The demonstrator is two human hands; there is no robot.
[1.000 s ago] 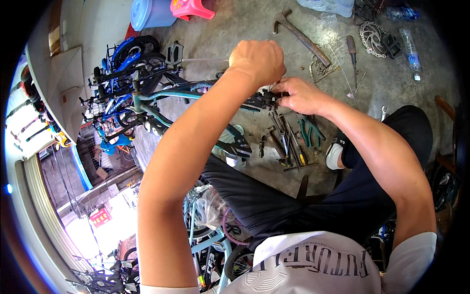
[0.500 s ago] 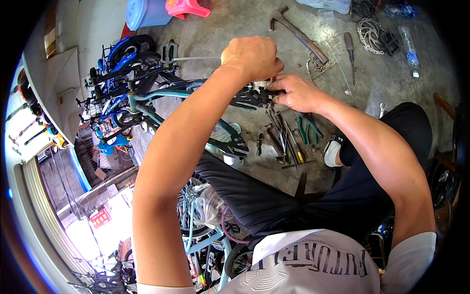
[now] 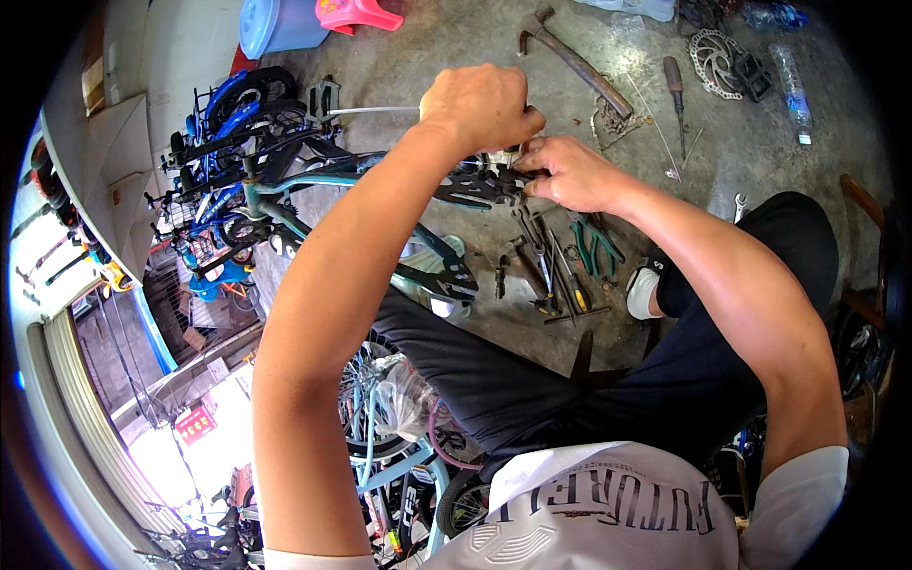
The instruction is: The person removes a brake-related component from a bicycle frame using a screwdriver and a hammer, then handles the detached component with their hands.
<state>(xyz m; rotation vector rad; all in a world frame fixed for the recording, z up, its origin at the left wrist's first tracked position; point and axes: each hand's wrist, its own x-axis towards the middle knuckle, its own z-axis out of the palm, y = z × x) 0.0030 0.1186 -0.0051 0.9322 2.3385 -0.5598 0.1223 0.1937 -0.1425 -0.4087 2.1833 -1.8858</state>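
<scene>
Past my lap lies a teal bicycle frame (image 3: pixel 313 178), with a dark part (image 3: pixel 475 187) at its right end. My left hand (image 3: pixel 475 106) is closed above that end, knuckles up; what its fingers hold is hidden beneath it. A thin silver rod (image 3: pixel 375 109) runs from beside this hand leftward to a black pedal (image 3: pixel 323 98); whether the hand grips the rod I cannot tell. Close by on the right, my right hand (image 3: pixel 575 174) has its fingers bent and pressed on the dark part. The contact point between the two hands is mostly covered by fingers.
Pliers with green handles (image 3: pixel 597 247) and a yellow-and-black screwdriver (image 3: pixel 578 290) lie among several tools below my right hand. Farther out are a hammer (image 3: pixel 575 62), another screwdriver (image 3: pixel 674 90), a brake disc (image 3: pixel 714 65) and a plastic bottle (image 3: pixel 796 100). Blue bicycles (image 3: pixel 223 123) stand left.
My left hand has shifted slightly left and up in the picture, and the bicycle frame sits a little differently. The right hand stays at the dark part, its fingers still bent.
</scene>
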